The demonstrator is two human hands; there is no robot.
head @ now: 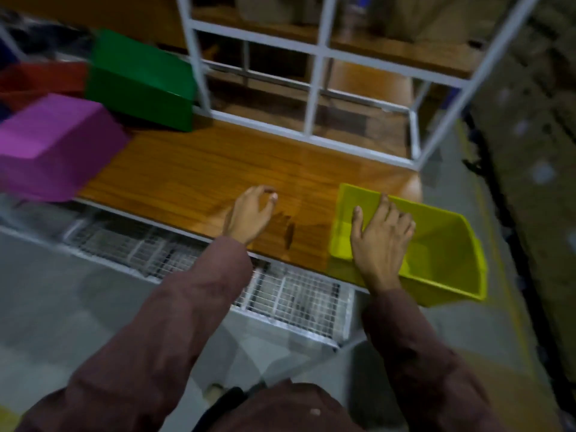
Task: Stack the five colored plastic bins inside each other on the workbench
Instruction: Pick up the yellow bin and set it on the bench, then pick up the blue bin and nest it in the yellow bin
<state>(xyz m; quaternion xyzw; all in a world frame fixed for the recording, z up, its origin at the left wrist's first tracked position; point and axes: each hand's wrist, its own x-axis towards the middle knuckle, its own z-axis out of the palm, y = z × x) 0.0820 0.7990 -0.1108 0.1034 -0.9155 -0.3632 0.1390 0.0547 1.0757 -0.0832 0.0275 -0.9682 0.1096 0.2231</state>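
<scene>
On the wooden workbench (193,169), purple bin (53,145), green bin (140,79) and red bin (40,79) sit far left, unstacked. Right hand (378,232) clasps the yellow bin (442,260) at the near-right edge; left hand (251,210) hovers loosely curled, empty. Next, probably carry yellow toward the others.

Yellow bin (442,251) upright at workbench (199,169) right edge; purple bin (53,145), green bin (140,79) overturned, red bin (40,77) far left.

Bare workbench (199,169) at frame centre; purple bin (56,145), green bin (140,85) left, white frame (311,98) behind.
</scene>
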